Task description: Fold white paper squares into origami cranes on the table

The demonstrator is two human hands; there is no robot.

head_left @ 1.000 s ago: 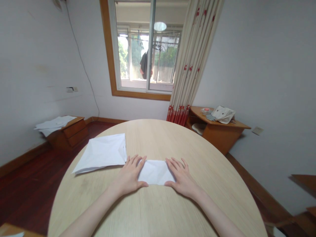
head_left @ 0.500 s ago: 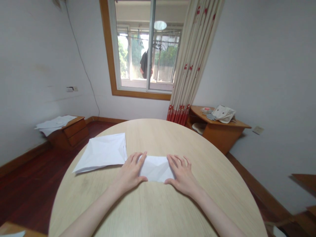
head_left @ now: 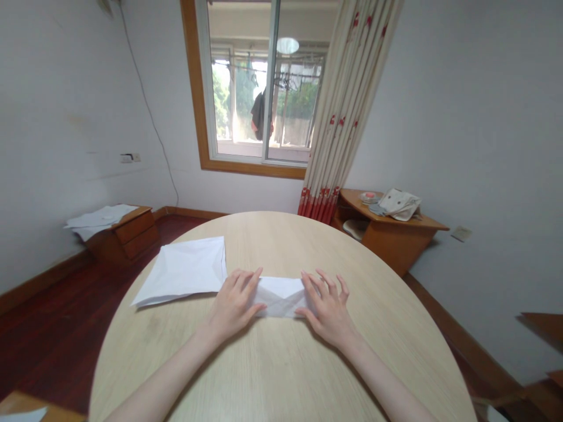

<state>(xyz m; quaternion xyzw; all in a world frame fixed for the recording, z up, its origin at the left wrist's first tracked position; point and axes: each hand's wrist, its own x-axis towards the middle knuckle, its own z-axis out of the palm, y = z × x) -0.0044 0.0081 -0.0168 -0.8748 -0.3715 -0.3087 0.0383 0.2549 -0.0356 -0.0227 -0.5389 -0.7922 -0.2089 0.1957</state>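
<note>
A small folded sheet of white paper [head_left: 281, 293] lies on the round table in front of me, with slanting creases across it. Its near edge appears raised from the tabletop, with a greyer band along that side. My left hand [head_left: 236, 300] grips the left end, thumb at the near edge and fingers over the far one. At the right end my right hand [head_left: 326, 306] holds the paper the same way, its outer fingers spread and lifted. To the left of my left hand is a stack of white paper [head_left: 187, 269], loosely layered.
The round wooden table [head_left: 281, 375] fills the space before me. Beyond it stand a small drawer cabinet [head_left: 136, 234] with papers on top and a corner desk [head_left: 396, 240] carrying a cloth bag [head_left: 399, 204]. A long curtain [head_left: 338, 117] hangs beside the window.
The near edge of the paper has come up and away from me, so the sheet looks shallower. Both thumbs have shifted slightly forward with it. The stack has stayed put.
</note>
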